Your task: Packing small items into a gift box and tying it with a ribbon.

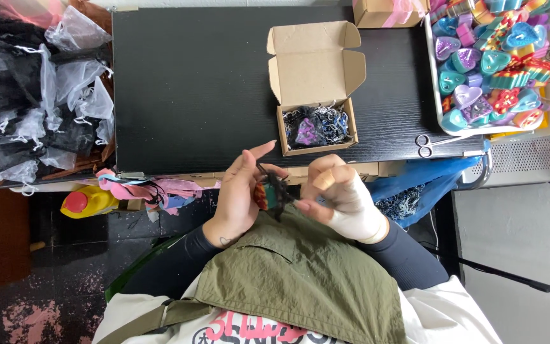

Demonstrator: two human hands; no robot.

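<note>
My left hand (240,191) and my right hand (338,194) are together just below the front edge of the black table (192,89). Between them they hold a small dark mesh pouch (277,191) with a colourful object inside; thin dark strings run up from it to my left fingers. My right hand wears a pale wrap over the palm and a plaster on one finger. Right above my hands an open cardboard box (314,86) stands on the table, its lid flipped back, holding dark shredded paper and a purple piece (306,132).
A white tray (433,76) of several colourful heart-shaped candles sits at the right. Scissors (425,145) lie by the table's front right corner. A pile of sheer pouches (39,95) lies at the left, a yellow bottle (87,202) below it, and a blue bag (415,185) at my right.
</note>
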